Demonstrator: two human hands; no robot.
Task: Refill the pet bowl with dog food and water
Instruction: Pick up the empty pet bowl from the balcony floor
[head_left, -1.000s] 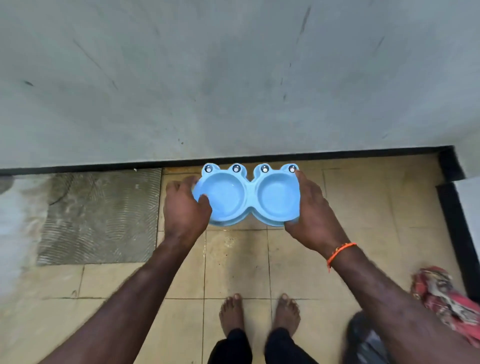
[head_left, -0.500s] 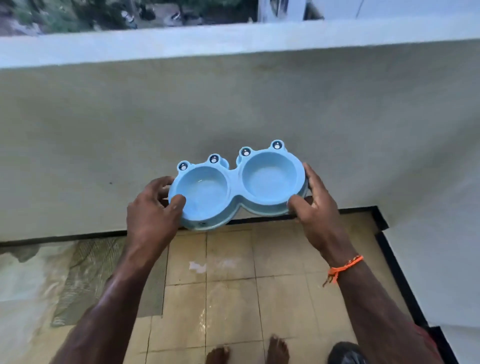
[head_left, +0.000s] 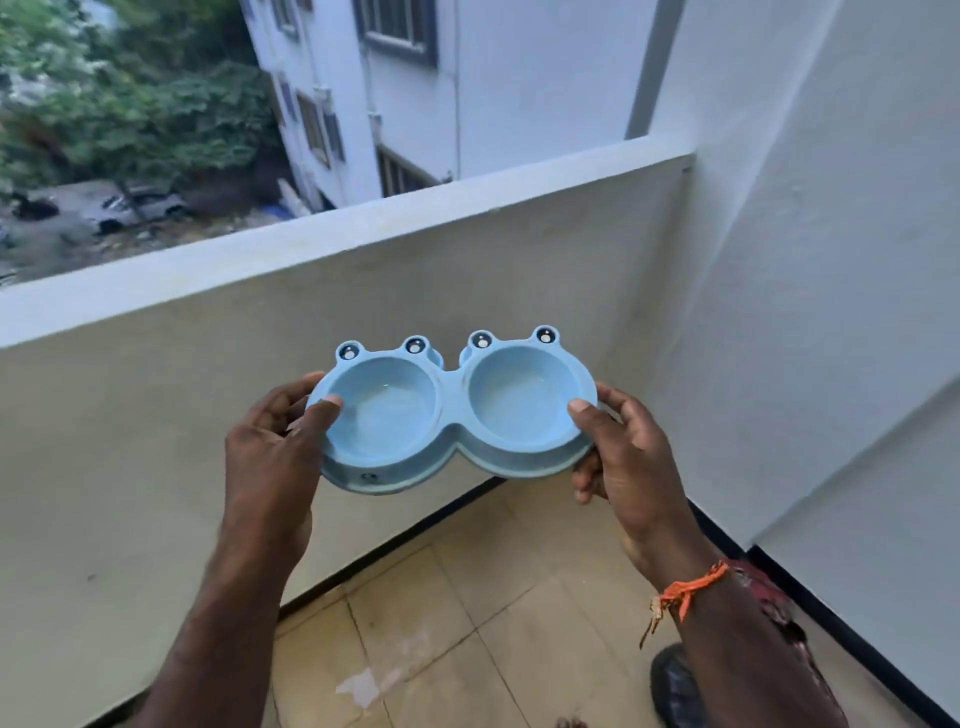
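A light blue double pet bowl (head_left: 451, 447) with frog eyes on its far rim is held level in the air, chest high, in front of a balcony wall. My left hand (head_left: 270, 457) grips its left end, thumb on the rim. My right hand (head_left: 628, 462) grips its right end, thumb over the rim; an orange thread is tied at that wrist. Both cups look empty, with perhaps a thin film of water in the left one. No dog food or water container is in view.
A waist-high parapet wall (head_left: 363, 228) runs across ahead, and a white side wall (head_left: 831, 312) closes the right. Beige floor tiles (head_left: 493, 623) have a wet patch. A dark object (head_left: 675, 686) lies on the floor at lower right. Beyond the parapet are a building and trees.
Both hands have lifted the bowl from near the floor up to chest height. My view has risen and turned right, so the parapet top and street below now show.
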